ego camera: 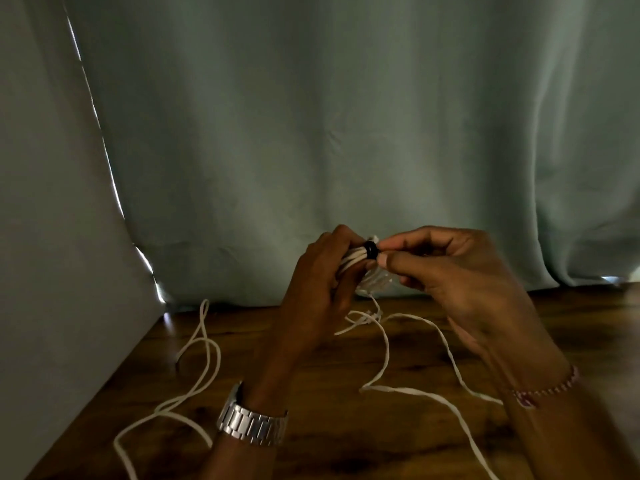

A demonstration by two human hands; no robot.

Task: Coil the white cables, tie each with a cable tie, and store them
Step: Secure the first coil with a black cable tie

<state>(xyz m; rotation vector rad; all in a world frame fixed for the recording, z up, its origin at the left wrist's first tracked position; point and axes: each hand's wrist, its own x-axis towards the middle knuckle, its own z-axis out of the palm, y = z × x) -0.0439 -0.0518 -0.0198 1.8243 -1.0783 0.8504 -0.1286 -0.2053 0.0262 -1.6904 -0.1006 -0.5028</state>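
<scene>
Both my hands are raised above the wooden table (311, 368). My left hand (318, 282) grips a small bundle of coiled white cable (351, 259). A black cable tie (371, 250) wraps around that bundle near its right end. The thumb and fingers of my right hand (450, 268) pinch at the tie. Loose strands of the cable hang below the hands. One loose white cable (194, 382) lies in loops on the table at the left. Another white cable (426, 393) trails across the table under my right forearm.
A grey-green curtain (346, 133) hangs right behind the table, with a grey panel (52, 271) at the left. A metal watch (252, 424) is on my left wrist and a beaded bracelet (543, 391) on my right wrist.
</scene>
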